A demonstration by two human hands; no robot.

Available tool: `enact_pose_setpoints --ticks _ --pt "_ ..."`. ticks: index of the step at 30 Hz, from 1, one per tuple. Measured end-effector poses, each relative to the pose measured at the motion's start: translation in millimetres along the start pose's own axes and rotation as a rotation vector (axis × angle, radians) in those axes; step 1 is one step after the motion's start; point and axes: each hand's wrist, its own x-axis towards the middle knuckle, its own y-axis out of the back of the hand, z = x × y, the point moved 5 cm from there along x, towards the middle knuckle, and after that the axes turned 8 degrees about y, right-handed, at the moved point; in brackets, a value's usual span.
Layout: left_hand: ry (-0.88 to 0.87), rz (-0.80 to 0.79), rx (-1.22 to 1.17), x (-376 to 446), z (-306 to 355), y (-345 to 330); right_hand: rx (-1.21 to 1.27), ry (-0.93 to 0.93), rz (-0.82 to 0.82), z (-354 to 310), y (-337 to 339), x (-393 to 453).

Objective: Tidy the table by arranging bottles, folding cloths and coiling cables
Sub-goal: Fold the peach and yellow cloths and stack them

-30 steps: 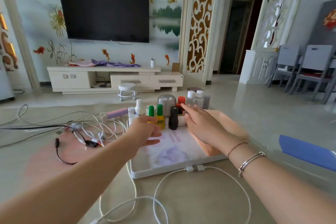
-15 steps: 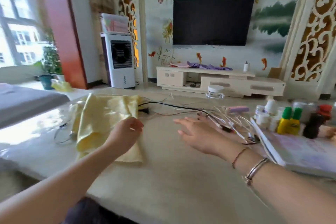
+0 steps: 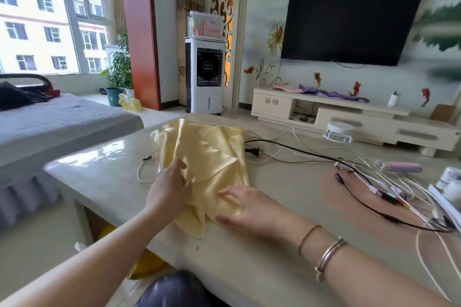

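A crumpled yellow satin cloth (image 3: 207, 157) lies on the beige table (image 3: 99, 177) near its left end. My left hand (image 3: 169, 187) rests on the cloth's left side with fingers slightly bent. Palm down and fingers spread, my right hand (image 3: 247, 209) presses on the cloth's near right corner. To the right lies a tangle of white and black cables (image 3: 374, 182), and a black cable with a plug (image 3: 253, 151) lies just beside the cloth. A thin white cable (image 3: 141, 172) pokes out from under the cloth's left edge. Only a white bottle (image 3: 450, 177) shows at the right edge.
A pink cylinder (image 3: 404, 167) lies among the cables. A white tray's corner (image 3: 446, 207) shows at far right. The table's near edge runs close to my body. A grey bed (image 3: 50, 127) stands left of the table; a TV stand (image 3: 349, 112) and a white stool (image 3: 339, 129) stand beyond.
My view has swung left from the bottles to the yellow cloth. Both hands moved onto the cloth; half a second ago the right hand hovered over bare table.
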Motion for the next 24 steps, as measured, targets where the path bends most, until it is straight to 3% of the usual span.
enact_pose_setpoints --ticks 5,10,13,16,18,24 --pt "-0.034 -0.041 -0.120 -4 24 -6 -0.293 -0.016 0.069 10 19 -13" --pt "-0.210 -0.148 -0.121 -29 56 -18 -0.088 -0.105 0.272 31 55 -50" --pt "-0.451 -0.402 -0.078 -56 90 -29 0.100 -0.212 0.452 45 87 -80" --pt "-0.479 -0.680 -0.228 -88 123 -36 0.236 -0.269 0.571 51 118 -105" --pt "-0.577 -0.648 -0.210 -106 145 -37 0.299 -0.295 0.600 48 137 -119" --pt "-0.884 -0.333 0.214 -148 188 -45 0.533 -0.330 0.575 28 171 -155"
